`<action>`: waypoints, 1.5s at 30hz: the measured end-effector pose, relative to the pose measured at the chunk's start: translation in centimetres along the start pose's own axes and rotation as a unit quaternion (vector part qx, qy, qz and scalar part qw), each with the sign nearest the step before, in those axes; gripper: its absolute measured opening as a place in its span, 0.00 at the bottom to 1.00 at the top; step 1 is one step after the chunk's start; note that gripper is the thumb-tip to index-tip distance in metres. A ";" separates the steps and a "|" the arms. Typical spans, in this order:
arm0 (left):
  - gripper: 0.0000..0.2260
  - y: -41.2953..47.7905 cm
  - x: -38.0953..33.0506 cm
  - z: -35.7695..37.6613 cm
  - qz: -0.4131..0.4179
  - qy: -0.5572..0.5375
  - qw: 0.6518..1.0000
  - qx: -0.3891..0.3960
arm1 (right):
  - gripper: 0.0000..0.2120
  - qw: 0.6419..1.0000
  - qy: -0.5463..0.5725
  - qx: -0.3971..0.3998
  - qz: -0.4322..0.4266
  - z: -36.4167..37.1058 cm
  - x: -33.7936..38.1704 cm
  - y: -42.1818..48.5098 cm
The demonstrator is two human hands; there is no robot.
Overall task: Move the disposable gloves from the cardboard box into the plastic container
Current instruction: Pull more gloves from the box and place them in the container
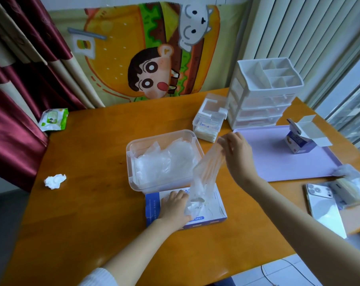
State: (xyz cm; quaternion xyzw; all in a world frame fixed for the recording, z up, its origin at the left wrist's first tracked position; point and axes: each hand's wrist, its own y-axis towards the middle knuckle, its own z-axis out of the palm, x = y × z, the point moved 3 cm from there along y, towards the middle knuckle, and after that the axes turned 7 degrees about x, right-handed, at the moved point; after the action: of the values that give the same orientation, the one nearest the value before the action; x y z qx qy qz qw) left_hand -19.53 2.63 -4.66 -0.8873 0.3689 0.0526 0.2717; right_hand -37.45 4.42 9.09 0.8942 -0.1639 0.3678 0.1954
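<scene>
Head view: your right hand (236, 150) pinches a glove (208, 170) half drawn from the cardboard box (215, 205), your left hand (175, 209) flat on top steadying it. Next, probably, lift clear and drop into the plastic container (131, 147) just behind, already holding several.

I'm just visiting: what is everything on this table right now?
table: one, orange wood, under everything
cardboard box: one, blue and white, near centre
plastic container: one, clear, just behind the box
piled gloves: several, translucent, inside the container
pulled glove: one, translucent, rising from the box
crumpled tissue: one, white, left
wipes pack: one, green and white, far left
drawer organiser: one, white, far right
small case: one, clear, beside the organiser
tray: one, lilac, right
open carton: one, blue and white, on the tray
phone: one, white, right edge
left hand: one, resting on the box
right hand: one, pinching the pulled glove
</scene>
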 end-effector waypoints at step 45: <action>0.42 0.8 7.4 -19.4 0.015 -0.328 0.933 -0.144 | 0.07 0.926 -0.097 0.355 -0.087 6.4 5.7 8.4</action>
State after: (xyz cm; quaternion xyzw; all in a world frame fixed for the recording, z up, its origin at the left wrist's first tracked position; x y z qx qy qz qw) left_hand -16.86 -12.57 9.22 -0.8443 0.2613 0.3978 0.2462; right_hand -33.46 -6.76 10.96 0.9471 0.0381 0.2949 -0.1208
